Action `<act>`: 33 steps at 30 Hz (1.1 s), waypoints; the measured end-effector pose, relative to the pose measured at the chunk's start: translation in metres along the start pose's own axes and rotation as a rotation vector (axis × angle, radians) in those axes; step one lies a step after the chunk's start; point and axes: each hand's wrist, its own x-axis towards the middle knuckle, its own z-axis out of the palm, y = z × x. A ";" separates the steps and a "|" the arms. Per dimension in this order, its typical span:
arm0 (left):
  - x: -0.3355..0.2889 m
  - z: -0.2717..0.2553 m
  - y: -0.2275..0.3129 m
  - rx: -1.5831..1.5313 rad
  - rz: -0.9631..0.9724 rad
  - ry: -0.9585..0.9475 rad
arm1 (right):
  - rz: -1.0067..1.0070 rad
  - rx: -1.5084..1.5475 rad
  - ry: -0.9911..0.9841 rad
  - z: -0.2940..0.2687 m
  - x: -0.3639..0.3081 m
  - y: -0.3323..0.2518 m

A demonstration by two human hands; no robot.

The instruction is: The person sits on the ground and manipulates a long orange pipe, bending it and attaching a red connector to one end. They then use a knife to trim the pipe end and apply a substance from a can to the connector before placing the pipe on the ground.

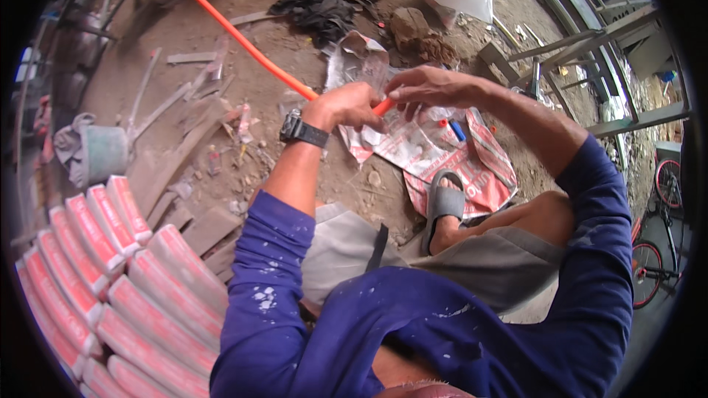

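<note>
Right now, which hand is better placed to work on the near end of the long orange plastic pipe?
Right hand: its fingers rest at the long orange plastic pipe end, while the left hand grips the pipe just behind, steadying it.

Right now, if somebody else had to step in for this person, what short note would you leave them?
Left hand: closed around the orange pipe near its end.
Right hand: fingertips at the pipe's end, just past the left fist.
The pipe runs from the hands up and left across the dirt floor.
Under the hands lies a flattened red and white sack with small blue and red pieces on it.
Done and left: I cannot tell whether anything has been fitted on the pipe's end; it is hidden by the fingers.
</note>
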 end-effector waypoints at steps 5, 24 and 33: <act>-0.013 -0.007 0.004 0.205 0.043 0.031 | -0.075 0.387 0.000 0.006 0.015 0.034; -0.029 0.030 -0.019 -0.169 -0.033 0.166 | -0.057 0.407 -0.091 0.028 0.042 0.047; -0.022 0.034 -0.023 -0.224 -0.059 0.206 | 0.014 -0.076 0.188 -0.048 -0.007 0.052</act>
